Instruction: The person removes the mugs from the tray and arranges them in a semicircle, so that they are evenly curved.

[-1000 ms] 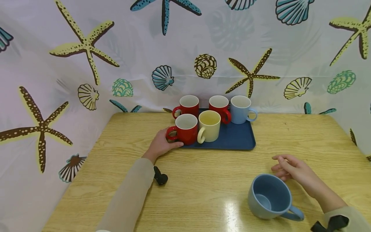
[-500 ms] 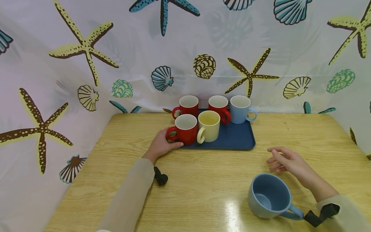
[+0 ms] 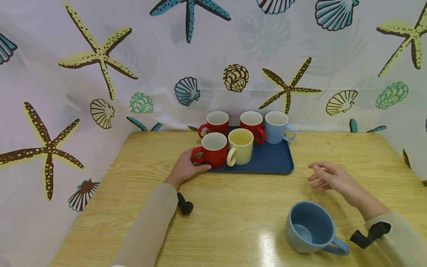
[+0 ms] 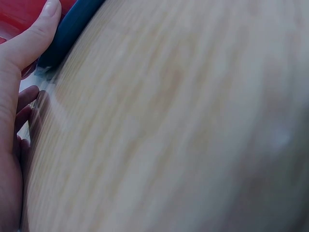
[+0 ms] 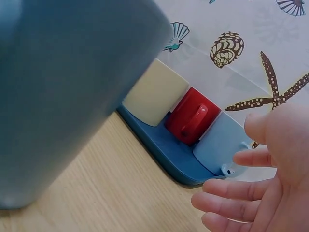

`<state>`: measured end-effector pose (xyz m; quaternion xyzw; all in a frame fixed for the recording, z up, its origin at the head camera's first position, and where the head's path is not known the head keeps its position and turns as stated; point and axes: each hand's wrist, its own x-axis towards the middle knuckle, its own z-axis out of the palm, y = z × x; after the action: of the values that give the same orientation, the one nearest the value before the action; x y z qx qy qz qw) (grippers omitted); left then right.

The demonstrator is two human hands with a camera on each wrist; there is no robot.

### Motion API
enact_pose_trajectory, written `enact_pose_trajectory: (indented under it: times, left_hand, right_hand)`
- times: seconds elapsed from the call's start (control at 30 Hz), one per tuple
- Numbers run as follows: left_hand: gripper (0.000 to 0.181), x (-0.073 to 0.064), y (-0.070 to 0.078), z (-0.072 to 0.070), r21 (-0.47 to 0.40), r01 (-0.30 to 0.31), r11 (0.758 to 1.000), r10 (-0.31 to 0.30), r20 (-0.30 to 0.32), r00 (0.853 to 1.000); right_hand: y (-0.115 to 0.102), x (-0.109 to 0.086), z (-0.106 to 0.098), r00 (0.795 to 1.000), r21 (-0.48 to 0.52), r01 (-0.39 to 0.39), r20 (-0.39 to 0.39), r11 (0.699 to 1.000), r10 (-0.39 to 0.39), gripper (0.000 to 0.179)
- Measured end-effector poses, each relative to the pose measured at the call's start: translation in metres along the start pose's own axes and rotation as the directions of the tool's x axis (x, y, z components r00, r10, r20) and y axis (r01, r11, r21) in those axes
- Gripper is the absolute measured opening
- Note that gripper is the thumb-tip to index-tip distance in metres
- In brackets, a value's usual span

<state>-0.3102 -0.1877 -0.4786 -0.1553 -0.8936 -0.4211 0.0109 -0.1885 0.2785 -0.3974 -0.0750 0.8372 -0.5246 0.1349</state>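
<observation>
Tray holds five mugs; blue-grey mug outside.

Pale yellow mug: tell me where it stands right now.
In the head view, the pale yellow mug stands on the blue tray, just right of the front red mug.

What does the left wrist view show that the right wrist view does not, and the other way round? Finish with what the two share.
Only the left wrist view: the left grip, its thumb beside the front red mug.

Only the right wrist view: the right grip, the large blue mug, the cream mug, a rear red mug, the light blue mug and the patterned cloth.

Both: parts of the blue tray and wooden table.
</observation>
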Motion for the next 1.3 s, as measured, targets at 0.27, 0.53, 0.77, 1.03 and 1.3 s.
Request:
enact_pose_trajectory:
  times: [0.27,0.53,0.77,1.03,1.3]
  left_hand:
    - [0.071,-0.001,0.000,-0.001,0.003,-0.001,1.000,0.001,-0.009,1.000]
    - [0.071,-0.002,0.001,-0.002,0.013,0.005,1.000,-0.005,0.003,1.000]
    - [0.071,-0.001,0.002,-0.001,0.002,0.006,1.000,-0.006,-0.003,1.000]
    - [0.071,-0.003,0.004,-0.001,-0.008,0.010,1.000,-0.010,-0.002,1.000]
    - [0.068,-0.004,0.006,-0.001,-0.015,0.006,1.000,-0.006,-0.003,1.000]
  right_hand:
    - [-0.004,0.012,-0.005,1.000,-0.013,-0.017,-0.004,1.000,0.017,0.061]
    - [0.001,0.029,-0.011,0.999,0.001,-0.028,-0.023,1.000,0.028,0.064]
    - [-0.002,0.043,-0.016,0.999,0.007,-0.035,-0.041,0.999,0.035,0.066]
    - [-0.003,0.056,-0.015,0.997,0.024,-0.046,-0.054,0.999,0.048,0.069]
    - [-0.005,0.069,-0.017,0.996,0.069,-0.059,-0.066,0.996,0.064,0.071]
